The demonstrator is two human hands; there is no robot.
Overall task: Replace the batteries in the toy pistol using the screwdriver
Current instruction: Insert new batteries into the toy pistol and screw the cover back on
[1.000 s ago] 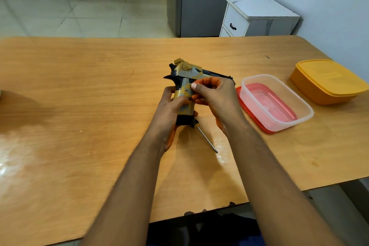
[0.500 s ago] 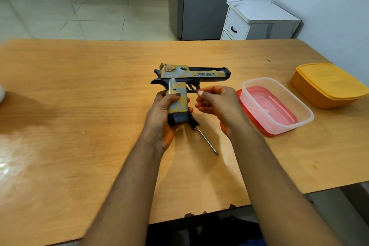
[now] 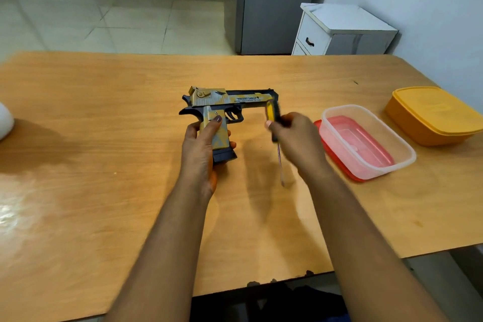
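The left hand [image 3: 202,149] grips the toy pistol [image 3: 224,105] by its handle, fingers wrapped round it, holding it above the middle of the counter [image 3: 104,139] with the barrel pointing right, while the right hand [image 3: 295,139] pinches the screwdriver [image 3: 274,123] by its yellow-and-black handle, shaft hanging down toward the counter. The tool points away from the small screw on the grip — it must be turned round first, and that loose pinch could let it slip. A poorly seated tip could skid off the screw and jab the left thumb resting just beside it.
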